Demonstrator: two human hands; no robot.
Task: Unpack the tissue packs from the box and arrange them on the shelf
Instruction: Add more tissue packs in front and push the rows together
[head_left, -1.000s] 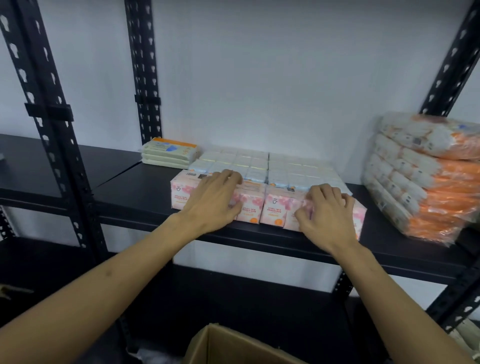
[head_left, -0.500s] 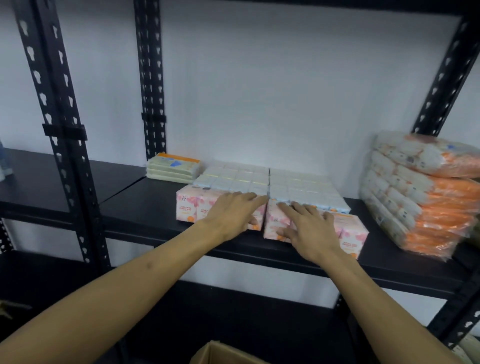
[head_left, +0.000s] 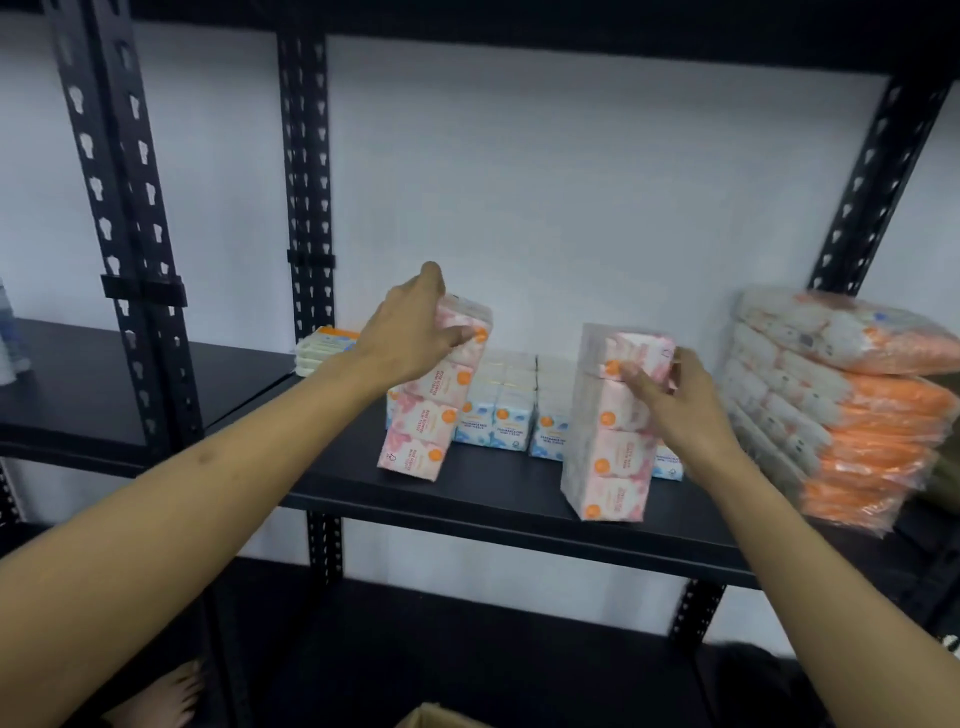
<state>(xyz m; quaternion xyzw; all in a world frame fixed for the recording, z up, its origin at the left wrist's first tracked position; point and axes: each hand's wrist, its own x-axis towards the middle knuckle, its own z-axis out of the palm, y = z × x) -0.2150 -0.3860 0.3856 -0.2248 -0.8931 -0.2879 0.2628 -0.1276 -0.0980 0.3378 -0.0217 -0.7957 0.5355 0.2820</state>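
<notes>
Near the front edge of the shelf, the left hand and right hand each grip an upended pink tissue pack. Blue packs already sit behind; final placement remains, and the box contents are hidden.

Stockroom: slotted steel shelving, bulk packs

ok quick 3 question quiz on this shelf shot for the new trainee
1. True or false: the left hand grips a pink tissue pack that stands tilted on the shelf.
2. What colour are the low packs behind the pink ones? A green, B blue and white, C black.
3. Fill in: the orange bundles are stacked at the shelf's ____ end.

Key: 1 true; 2 B; 3 right
</notes>
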